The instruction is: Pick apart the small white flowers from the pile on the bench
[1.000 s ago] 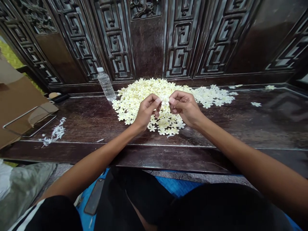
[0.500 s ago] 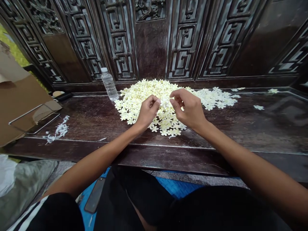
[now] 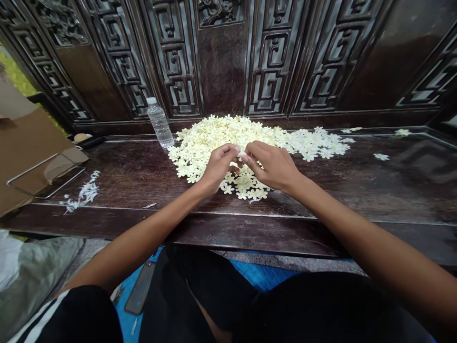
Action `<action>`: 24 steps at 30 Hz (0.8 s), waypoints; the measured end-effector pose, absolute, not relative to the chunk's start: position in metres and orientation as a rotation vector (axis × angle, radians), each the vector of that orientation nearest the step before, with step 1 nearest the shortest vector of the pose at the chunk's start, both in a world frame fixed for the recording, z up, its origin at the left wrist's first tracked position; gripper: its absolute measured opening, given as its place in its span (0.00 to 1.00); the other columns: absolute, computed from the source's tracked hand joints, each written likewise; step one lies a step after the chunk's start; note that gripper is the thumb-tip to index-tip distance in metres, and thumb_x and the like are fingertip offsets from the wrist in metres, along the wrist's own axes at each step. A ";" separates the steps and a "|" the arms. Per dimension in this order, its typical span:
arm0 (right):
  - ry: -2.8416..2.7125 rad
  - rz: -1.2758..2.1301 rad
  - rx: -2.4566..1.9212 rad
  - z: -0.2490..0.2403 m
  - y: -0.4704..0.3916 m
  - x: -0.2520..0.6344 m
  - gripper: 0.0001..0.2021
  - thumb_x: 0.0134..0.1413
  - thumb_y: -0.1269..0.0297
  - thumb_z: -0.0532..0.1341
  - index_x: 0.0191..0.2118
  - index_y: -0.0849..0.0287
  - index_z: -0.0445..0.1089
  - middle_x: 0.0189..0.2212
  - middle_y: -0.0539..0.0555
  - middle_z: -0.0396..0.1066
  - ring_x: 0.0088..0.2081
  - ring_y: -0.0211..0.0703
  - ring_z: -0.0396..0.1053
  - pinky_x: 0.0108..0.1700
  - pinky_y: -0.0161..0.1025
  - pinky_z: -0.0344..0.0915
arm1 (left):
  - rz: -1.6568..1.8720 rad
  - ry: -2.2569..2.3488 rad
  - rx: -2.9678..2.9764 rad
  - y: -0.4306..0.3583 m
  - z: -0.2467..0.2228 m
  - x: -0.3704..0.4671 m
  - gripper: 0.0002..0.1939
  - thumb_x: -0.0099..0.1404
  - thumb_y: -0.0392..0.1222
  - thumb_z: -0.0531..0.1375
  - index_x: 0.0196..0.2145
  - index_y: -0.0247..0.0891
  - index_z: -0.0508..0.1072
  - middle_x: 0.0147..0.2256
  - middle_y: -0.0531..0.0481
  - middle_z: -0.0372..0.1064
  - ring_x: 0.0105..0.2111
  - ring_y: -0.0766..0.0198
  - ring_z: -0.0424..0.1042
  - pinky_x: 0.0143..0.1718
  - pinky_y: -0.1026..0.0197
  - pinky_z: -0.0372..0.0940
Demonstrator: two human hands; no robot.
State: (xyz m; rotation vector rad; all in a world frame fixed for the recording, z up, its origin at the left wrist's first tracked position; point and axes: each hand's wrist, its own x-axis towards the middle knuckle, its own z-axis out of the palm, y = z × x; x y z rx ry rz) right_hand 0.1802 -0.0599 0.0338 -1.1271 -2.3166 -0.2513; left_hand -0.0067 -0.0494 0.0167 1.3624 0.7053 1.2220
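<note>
Both hands meet in front of a wide heap of pale yellow artificial flowers point(image 3: 207, 138) on a dark wooden bench point(image 3: 128, 166). A small whitish flower piece point(image 3: 241, 154) shows between the fingertips. My left hand point(image 3: 219, 166) pinches it from the left, thumb against fingers. From the other side my right hand point(image 3: 271, 164) is closed on the same piece, its thumb and forefinger together. The fingers cover most of the piece. Whiter flowers point(image 3: 317, 143) spread out to the right of the heap.
A clear plastic bottle point(image 3: 160, 125) stands left of the heap. Farther left are thin white stem-like pieces point(image 3: 84, 193), a wire frame point(image 3: 46, 176) and a cardboard box point(image 3: 28, 147). Behind rises a carved wooden back panel point(image 3: 223, 71). A phone point(image 3: 140, 288) lies below on blue sheeting.
My right hand has moved left and its open fingers have closed, bringing it against my left hand at the small flower piece. My left hand keeps its pinch.
</note>
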 end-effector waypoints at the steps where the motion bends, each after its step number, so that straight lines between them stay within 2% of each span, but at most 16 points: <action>1: -2.311 -0.243 -1.123 0.033 -0.060 0.180 0.20 0.77 0.49 0.45 0.40 0.56 0.64 0.37 0.56 0.72 0.31 0.44 0.60 0.30 0.40 0.46 | 1.215 0.690 1.329 -0.050 0.017 -0.006 0.13 0.72 0.49 0.64 0.36 0.36 0.71 0.34 0.50 0.68 0.32 0.68 0.70 0.31 0.65 0.69; 8: -2.239 -0.186 -1.037 0.031 -0.056 0.182 0.15 0.75 0.57 0.50 0.34 0.55 0.60 0.30 0.54 0.67 0.30 0.43 0.58 0.31 0.41 0.46 | 1.173 0.593 1.259 -0.051 0.016 -0.007 0.12 0.71 0.48 0.65 0.38 0.35 0.73 0.36 0.49 0.68 0.35 0.67 0.70 0.33 0.64 0.68; 16: -2.124 -0.069 -0.917 0.028 -0.051 0.184 0.18 0.72 0.61 0.53 0.27 0.55 0.53 0.21 0.49 0.56 0.24 0.39 0.53 0.29 0.41 0.46 | 1.115 0.529 1.239 -0.053 0.016 -0.005 0.17 0.67 0.53 0.68 0.41 0.36 0.74 0.36 0.50 0.68 0.35 0.67 0.69 0.35 0.64 0.67; 20: -2.094 -0.013 -0.911 0.027 -0.050 0.183 0.18 0.70 0.63 0.54 0.26 0.55 0.52 0.20 0.48 0.55 0.22 0.39 0.52 0.29 0.41 0.44 | 1.091 0.521 1.231 -0.052 0.014 -0.005 0.18 0.65 0.52 0.70 0.41 0.36 0.74 0.36 0.51 0.67 0.35 0.67 0.69 0.36 0.63 0.68; 24: -2.105 0.034 -0.943 0.026 -0.049 0.182 0.18 0.73 0.60 0.52 0.28 0.54 0.54 0.21 0.48 0.56 0.23 0.39 0.53 0.30 0.41 0.45 | 1.089 0.531 1.234 -0.049 0.012 -0.007 0.19 0.63 0.53 0.72 0.41 0.36 0.75 0.36 0.51 0.68 0.35 0.68 0.69 0.37 0.63 0.68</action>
